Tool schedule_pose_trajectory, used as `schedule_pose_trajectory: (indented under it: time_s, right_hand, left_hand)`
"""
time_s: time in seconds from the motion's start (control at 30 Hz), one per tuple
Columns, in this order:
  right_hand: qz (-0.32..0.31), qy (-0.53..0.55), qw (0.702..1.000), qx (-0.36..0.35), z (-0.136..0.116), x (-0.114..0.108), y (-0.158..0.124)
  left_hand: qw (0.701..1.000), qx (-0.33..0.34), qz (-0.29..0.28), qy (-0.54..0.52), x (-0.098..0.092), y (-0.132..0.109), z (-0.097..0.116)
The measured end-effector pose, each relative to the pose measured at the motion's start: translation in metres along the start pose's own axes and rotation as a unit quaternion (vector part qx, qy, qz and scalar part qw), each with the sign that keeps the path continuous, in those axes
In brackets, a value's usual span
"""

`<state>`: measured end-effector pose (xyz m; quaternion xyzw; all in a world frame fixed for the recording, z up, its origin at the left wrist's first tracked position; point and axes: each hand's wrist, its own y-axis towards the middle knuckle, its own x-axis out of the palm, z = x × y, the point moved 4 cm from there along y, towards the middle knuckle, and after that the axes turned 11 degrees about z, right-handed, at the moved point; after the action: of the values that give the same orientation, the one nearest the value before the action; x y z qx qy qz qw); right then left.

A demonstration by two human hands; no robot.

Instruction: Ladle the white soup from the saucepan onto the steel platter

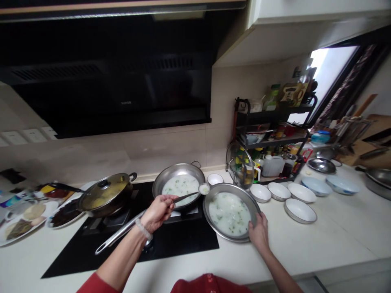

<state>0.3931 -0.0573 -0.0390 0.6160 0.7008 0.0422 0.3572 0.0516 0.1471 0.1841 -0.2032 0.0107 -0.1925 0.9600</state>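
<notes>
My left hand (159, 211) is closed around the handle of a ladle (204, 188), whose bowl carries some white soup with green bits. The ladle's bowl hangs over the gap between a steel wok (159, 184) and a wide metal basin (210, 221). White soup with green flecks lies in both. On the basin's right rim rests my right hand (259, 232), its fingers gripping the edge. The basin sits on the counter beside the black stove; the wok is on the right burner, its long handle (117, 236) reaching out under my left forearm.
A lidded pan (105, 191) stands on the left burner, near plates of food (18, 228). Several white bowls (301, 211) and two bluish bowls (342, 185) line the right counter. Behind them are a glass lid (240, 165) and a spice rack (275, 140). A range hood (122, 89) overhangs the stove.
</notes>
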Motion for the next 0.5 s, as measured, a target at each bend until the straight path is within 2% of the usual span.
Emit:
schedule_pose_trajectory:
  time_s: [0.23,0.33,0.4,0.5]
  right_hand:
    - [0.003,0.000,1.000,-0.003,-0.002,-0.001,0.000]
    - [0.010,0.002,1.000,-0.005,-0.003,-0.002,-0.001]
    - [0.010,0.001,1.000,-0.005,-0.003,-0.001,-0.001]
    - [0.005,-0.003,1.000,-0.002,-0.002,-0.001,-0.001]
  left_hand:
    - [0.998,-0.009,-0.042,0.052,0.042,0.001,-0.036]
    - [0.994,0.017,-0.046,0.101,0.055,0.007,-0.054]
    - [0.982,0.085,-0.041,0.162,0.062,0.010,-0.063]
    - [0.931,0.251,-0.063,0.257,0.073,0.009,-0.070]
